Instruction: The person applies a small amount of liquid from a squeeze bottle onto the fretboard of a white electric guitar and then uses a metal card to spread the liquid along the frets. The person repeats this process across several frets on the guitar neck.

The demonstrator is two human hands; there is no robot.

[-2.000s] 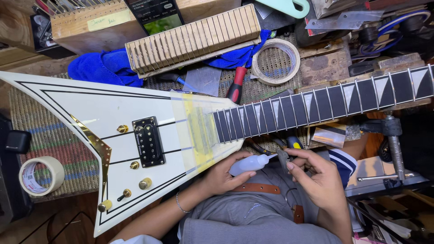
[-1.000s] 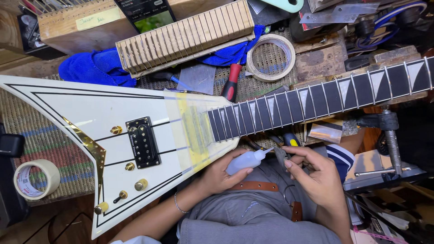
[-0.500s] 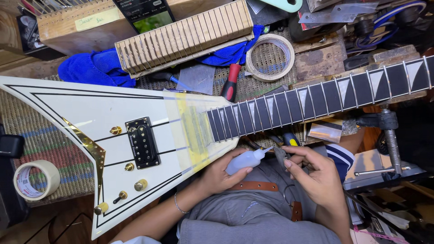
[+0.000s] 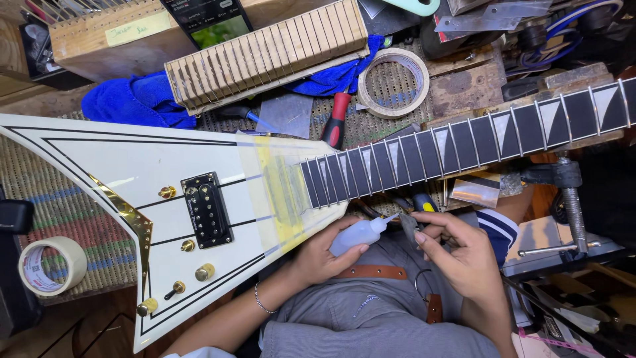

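A white V-shaped electric guitar (image 4: pixel 132 172) lies across the bench, its dark fretboard (image 4: pixel 464 142) running to the right. Yellowish masking tape (image 4: pixel 278 189) covers the body by the neck joint. Just below the guitar's lower edge, my left hand (image 4: pixel 324 255) grips a small pale blue squeeze bottle (image 4: pixel 358 235) with its nozzle pointing right. My right hand (image 4: pixel 457 255) holds a small dark metal tool (image 4: pixel 409 225) at the bottle's tip. Both hands hover over my lap.
A roll of masking tape (image 4: pixel 50 265) sits at the left edge, another roll (image 4: pixel 395 83) behind the neck. A slotted wooden fret block (image 4: pixel 265 56), blue cloth (image 4: pixel 132 99), red-handled screwdriver (image 4: pixel 336 119) and a metal clamp (image 4: pixel 570 199) crowd the bench.
The view shifted slightly down and left between the earliest frame and now. Both hands have stayed in the same grip at the bottle's tip.
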